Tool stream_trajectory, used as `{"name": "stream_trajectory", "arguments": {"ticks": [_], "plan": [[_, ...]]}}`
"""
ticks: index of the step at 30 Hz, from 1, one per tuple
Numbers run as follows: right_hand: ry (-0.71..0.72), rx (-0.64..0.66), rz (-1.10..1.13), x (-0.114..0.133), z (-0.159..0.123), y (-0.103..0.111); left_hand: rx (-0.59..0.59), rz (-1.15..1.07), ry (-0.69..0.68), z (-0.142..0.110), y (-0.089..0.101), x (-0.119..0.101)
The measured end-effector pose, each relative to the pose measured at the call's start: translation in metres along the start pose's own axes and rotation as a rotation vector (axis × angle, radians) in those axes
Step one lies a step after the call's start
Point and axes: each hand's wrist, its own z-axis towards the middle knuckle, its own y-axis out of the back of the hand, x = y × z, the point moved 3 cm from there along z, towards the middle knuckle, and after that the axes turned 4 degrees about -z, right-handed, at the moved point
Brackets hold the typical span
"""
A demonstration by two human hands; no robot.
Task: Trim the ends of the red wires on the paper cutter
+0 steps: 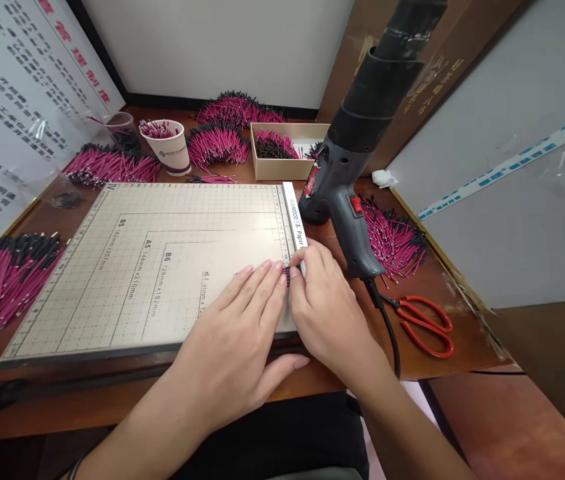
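My left hand (239, 333) lies flat with its fingers stretched out on the board of a paper cutter (202, 223). Just past its fingertips, a few black wire ends (286, 275) with a bit of magenta show; the rest of these wires is hidden under the fingers. Curled at the board's right edge, beside the white printed strip (294, 217), my right hand (325, 300) has its thumb and bent index finger closed at those black ends. What lies deeper inside its grip is hidden.
A heat gun (349, 140) stands nozzle up at the right, near red-handled scissors (427, 323). Bundles of magenta wires (9, 280) lie around the board. Behind it are a paper cup (167, 147) and an open box (282, 168). The cutter's black lever (82, 385) runs along the front.
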Motion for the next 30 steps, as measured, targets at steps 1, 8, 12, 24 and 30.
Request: {"name": "stream_trajectory", "arguments": {"ticks": [1, 8, 12, 24, 30], "plan": [[0.007, 0.002, 0.001, 0.0, 0.001, 0.0, 0.001, -0.001, -0.001, 0.0, 0.0, 0.0], [0.016, 0.003, 0.016, -0.001, 0.002, 0.0, 0.023, -0.014, -0.021, -0.001, 0.001, 0.003], [-0.011, -0.009, -0.016, -0.002, 0.001, -0.001, 0.019, -0.012, -0.03, -0.001, 0.0, 0.003], [0.019, -0.132, 0.136, -0.005, -0.002, 0.009, 0.0, -0.015, -0.029, 0.0, -0.003, -0.002], [0.008, -0.238, 0.148, -0.011, -0.021, 0.023, -0.022, -0.016, 0.022, 0.003, 0.005, 0.003]]}}
